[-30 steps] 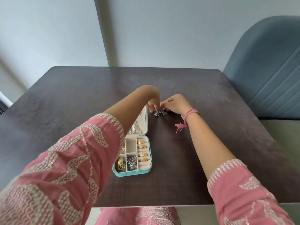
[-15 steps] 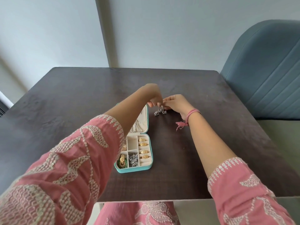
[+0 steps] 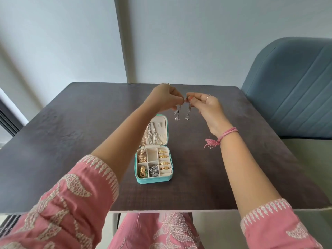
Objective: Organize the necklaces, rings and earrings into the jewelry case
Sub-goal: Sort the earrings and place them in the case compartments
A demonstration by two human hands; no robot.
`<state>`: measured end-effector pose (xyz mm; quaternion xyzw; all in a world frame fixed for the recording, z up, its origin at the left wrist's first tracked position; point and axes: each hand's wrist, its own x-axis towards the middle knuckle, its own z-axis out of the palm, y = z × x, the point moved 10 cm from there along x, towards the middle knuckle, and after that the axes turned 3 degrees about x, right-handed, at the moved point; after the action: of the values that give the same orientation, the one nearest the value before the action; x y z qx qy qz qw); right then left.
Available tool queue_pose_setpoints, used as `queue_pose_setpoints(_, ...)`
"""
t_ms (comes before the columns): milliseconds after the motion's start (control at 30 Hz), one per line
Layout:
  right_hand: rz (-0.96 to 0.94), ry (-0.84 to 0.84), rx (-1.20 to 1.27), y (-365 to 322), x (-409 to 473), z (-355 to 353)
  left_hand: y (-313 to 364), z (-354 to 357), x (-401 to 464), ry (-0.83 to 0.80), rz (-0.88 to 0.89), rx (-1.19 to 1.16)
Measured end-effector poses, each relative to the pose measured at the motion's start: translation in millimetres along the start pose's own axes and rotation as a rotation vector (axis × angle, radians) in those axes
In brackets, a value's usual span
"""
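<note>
Pinching silver earring in left hand | right hand pinching second earring | both above open jewelry case

Matt, dark wood-grain table; teal leatherette jewelry case lined in cream velvet-like cloth; shiny gold-tone metal rings; dull silver metal earrings; embroidered pink cloth sleeves; padded blue fabric chair.

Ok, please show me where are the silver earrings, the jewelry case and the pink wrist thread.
silver earrings [image 3: 187,115], head view, lower charm of the right one.
jewelry case [image 3: 154,181], head view, teal front wall.
pink wrist thread [image 3: 228,133], head view, band on the wrist.
</note>
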<state>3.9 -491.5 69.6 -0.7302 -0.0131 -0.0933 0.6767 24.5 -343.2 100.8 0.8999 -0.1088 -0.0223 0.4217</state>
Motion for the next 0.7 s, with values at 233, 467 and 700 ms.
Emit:
queue_pose_setpoints(233,-0.070,0.004,0.071,-34,-35,4,15,-25,-46,0.074,0.064,-0.146)
queue_pose_setpoints(467,-0.135,-0.001,0.103,-49,-61,17,14,-37,-78,0.078,0.097,-0.144)
queue_pose_setpoints(700,-0.150,-0.039,0.133,-48,-81,34,2,-43,-101,0.084,0.112,-0.122)
